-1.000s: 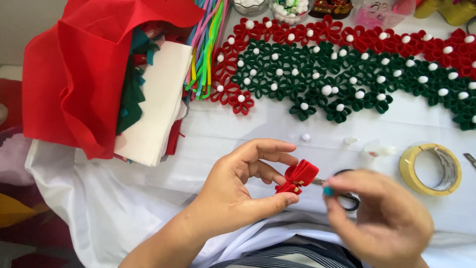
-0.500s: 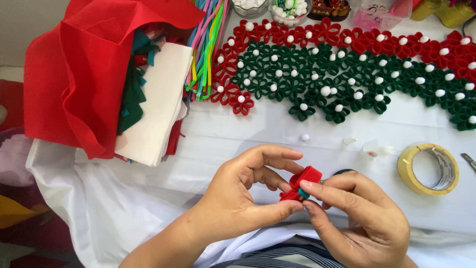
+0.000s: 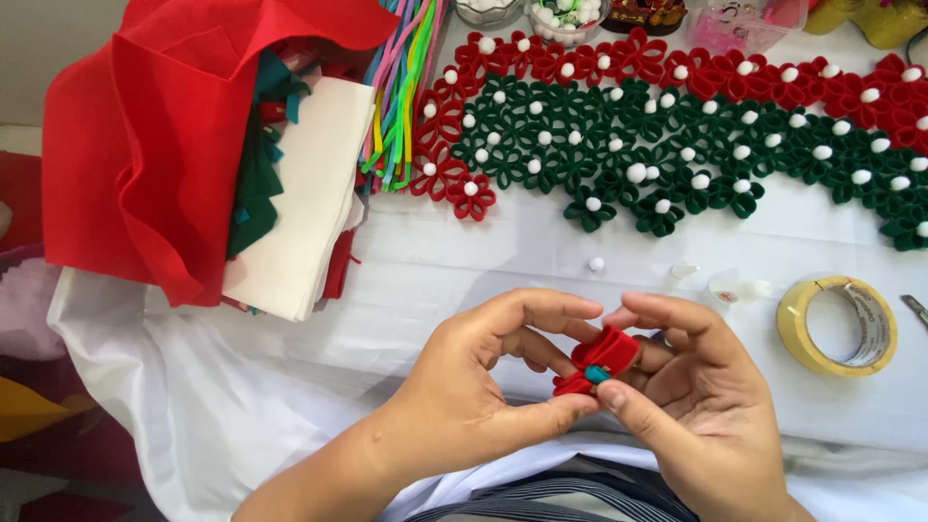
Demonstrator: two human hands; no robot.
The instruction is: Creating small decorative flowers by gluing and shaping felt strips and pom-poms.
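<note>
At the far left a pile of red felt sheets [image 3: 145,145] lies folded over green and white felt sheets [image 3: 300,203] on the white-covered worktop [image 3: 503,242]. Just right of it, a bundle of coloured strips [image 3: 401,87] runs up to the top edge. Low in the middle, the left hand [image 3: 474,406] pinches a small looped red felt piece [image 3: 601,356] between thumb and fingers. The right hand [image 3: 701,406] meets it there, fingers closed on the same piece, with something small and teal at the thumb tip. Beyond, a mat of red and green felt flowers [image 3: 677,145] with white pompoms spans the back. A roll of yellowish tape [image 3: 837,325] lies at the right.
</note>
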